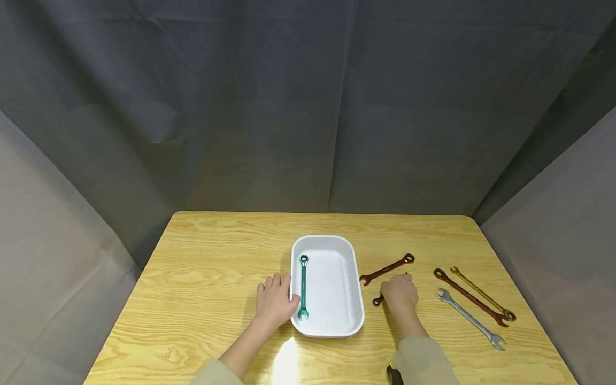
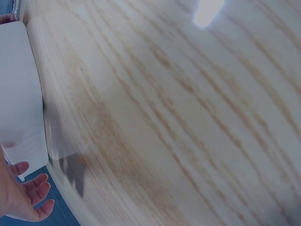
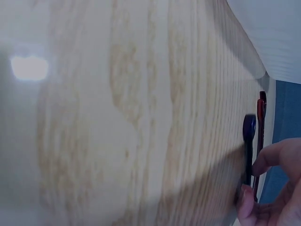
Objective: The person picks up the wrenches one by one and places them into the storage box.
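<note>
A white tray (image 1: 334, 289) stands mid-table, with a green combination wrench (image 1: 303, 289) lying lengthwise along its left side. My left hand (image 1: 275, 302) holds the tray's left wall, thumb over the rim and fingers outside. In the left wrist view, those loosely bent fingers (image 2: 40, 188) show by the tray's wall (image 2: 21, 94). Right of the tray, my right hand (image 1: 400, 293) pinches a dark wrench (image 3: 249, 136) between thumb and finger, low over the tabletop. In the head view, the hand covers most of this wrench; its ring end (image 1: 377, 301) pokes out.
Just beyond the right hand lies a dark red wrench (image 1: 387, 270). Farther right are a gold wrench (image 1: 483, 293), a red wrench (image 1: 469, 295) and a silver open-ended wrench (image 1: 470, 318). A black and yellow object (image 1: 394, 374) shows partly beside the right sleeve. Grey curtains enclose the table.
</note>
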Demonstrator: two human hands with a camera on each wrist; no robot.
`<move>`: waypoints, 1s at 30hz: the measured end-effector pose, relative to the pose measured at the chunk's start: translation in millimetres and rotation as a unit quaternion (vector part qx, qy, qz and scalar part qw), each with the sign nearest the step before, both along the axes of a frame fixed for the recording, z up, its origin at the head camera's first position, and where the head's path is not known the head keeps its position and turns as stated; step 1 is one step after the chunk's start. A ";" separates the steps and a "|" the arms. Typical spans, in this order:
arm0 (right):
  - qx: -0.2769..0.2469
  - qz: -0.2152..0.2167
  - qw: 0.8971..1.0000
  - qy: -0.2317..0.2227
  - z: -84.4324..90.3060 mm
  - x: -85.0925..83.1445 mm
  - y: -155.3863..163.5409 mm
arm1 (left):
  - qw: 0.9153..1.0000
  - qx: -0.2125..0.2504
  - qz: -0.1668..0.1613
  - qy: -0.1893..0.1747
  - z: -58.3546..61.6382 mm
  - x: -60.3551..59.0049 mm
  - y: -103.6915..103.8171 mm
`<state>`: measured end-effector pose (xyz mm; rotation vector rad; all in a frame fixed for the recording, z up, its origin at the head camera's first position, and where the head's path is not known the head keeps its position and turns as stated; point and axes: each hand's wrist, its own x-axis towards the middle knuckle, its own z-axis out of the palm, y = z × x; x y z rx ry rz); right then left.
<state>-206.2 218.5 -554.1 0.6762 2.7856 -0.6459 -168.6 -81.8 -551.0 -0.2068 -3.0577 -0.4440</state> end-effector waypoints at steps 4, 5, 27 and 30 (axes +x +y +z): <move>-0.006 0.003 1.000 0.000 -0.5 -1.2 -0.4 | 1.000 -0.002 -0.001 0.003 -0.6 -0.1 -0.3; -0.007 0.001 1.000 0.000 -0.8 -1.4 -0.5 | 1.000 -0.002 -0.002 0.004 -0.7 0.0 -0.3; 0.007 0.019 1.000 -0.017 -3.3 -4.0 0.3 | 1.000 -0.008 -0.001 0.006 -2.1 -0.7 -0.3; 0.006 0.020 1.000 -0.016 -2.9 -4.5 0.5 | 1.000 -0.009 -0.001 0.004 -1.6 -0.9 -0.3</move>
